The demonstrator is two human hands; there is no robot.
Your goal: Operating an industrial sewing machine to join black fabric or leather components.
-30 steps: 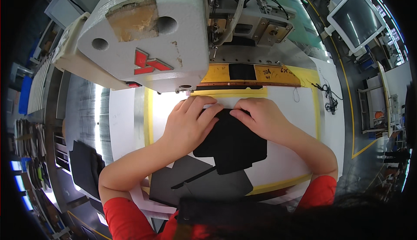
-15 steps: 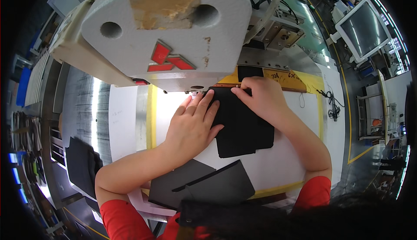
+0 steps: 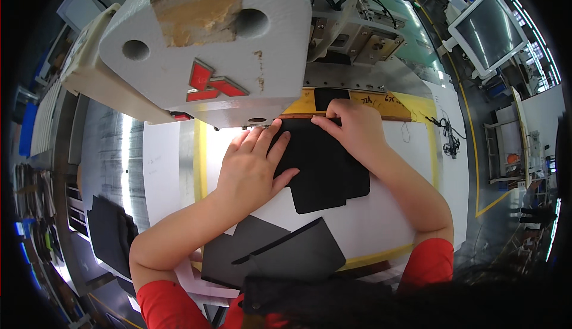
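A black fabric piece [image 3: 326, 171] lies flat on the white work surface [image 3: 381, 210], its far edge against the yellow guide plate [image 3: 381, 104] under the large white sewing machine head [image 3: 202, 43]. My left hand [image 3: 253, 165] rests palm down on the fabric's left part, fingers spread toward the machine. My right hand [image 3: 351, 129] presses the fabric's far right corner at the guide plate, fingers bent. Both forearms come up from the lower edge, with red sleeves.
A stack of dark grey cut pieces [image 3: 280, 254] lies near me at the table's front edge. More dark pieces [image 3: 110, 234] sit on a lower shelf at the left. A monitor [image 3: 488, 28] stands at the far right; cables [image 3: 450, 141] lie right of the plate.
Both hands have slid the black fabric piece away from me, up to the guide plate under the machine head. My view has moved closer to the machine.
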